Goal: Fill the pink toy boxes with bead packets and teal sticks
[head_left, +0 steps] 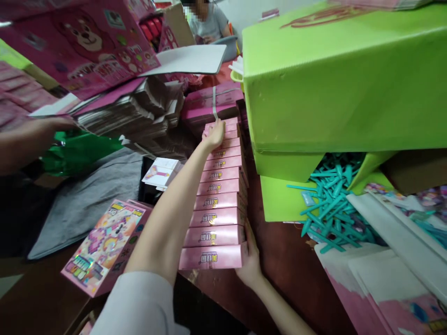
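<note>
A row of slim pink boxes [218, 195] stands edge to edge on the dark tabletop [286, 260], running from near to far through the middle of the scene. The left hand [213, 135] lies flat on the far end of the row, fingers extended and pressing down rather than gripping. The right hand [250, 260] cups the near right corner, fingers curled against the side of the nearest box, thumb hidden behind it.

The row is held only at its two ends, so the middle boxes could buckle upward or fan sideways if the hands squeeze unevenly. The green corrugated bin [331, 79] stands just beside the row's right edge and could catch a box corner. Teal plastic sticks [328, 204] spill from under it near the right hand and could be swept along. On the left, a patterned flat box [104, 246] lies near the forearm, tilted off the tabletop edge, and a nudge of the elbow may tip it.
</note>
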`<action>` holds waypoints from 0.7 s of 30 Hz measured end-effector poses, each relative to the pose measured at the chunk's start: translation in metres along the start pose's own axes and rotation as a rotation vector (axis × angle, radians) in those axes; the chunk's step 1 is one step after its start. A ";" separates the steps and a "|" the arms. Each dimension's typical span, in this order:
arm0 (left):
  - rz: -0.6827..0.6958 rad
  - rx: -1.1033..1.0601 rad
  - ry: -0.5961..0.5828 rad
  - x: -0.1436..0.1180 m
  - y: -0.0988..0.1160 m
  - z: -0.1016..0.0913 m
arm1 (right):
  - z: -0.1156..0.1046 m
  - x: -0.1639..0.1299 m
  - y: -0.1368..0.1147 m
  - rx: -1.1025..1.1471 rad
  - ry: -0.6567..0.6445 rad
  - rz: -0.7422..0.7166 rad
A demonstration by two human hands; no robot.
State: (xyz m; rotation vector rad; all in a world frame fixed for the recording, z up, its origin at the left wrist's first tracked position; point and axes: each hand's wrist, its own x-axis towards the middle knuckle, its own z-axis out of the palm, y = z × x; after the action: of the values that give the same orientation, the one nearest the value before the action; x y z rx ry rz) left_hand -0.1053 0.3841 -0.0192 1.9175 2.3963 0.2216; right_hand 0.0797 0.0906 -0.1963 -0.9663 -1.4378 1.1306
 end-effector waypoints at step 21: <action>-0.327 -0.238 0.065 -0.342 -0.008 -0.015 | -0.017 -0.016 -0.007 0.041 -0.084 -0.108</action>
State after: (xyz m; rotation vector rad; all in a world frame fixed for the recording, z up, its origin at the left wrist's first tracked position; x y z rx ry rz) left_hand -0.0397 0.0481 -0.0189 1.4182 2.5417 0.5259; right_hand 0.0987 0.0757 -0.1924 -0.8114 -1.5103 1.1276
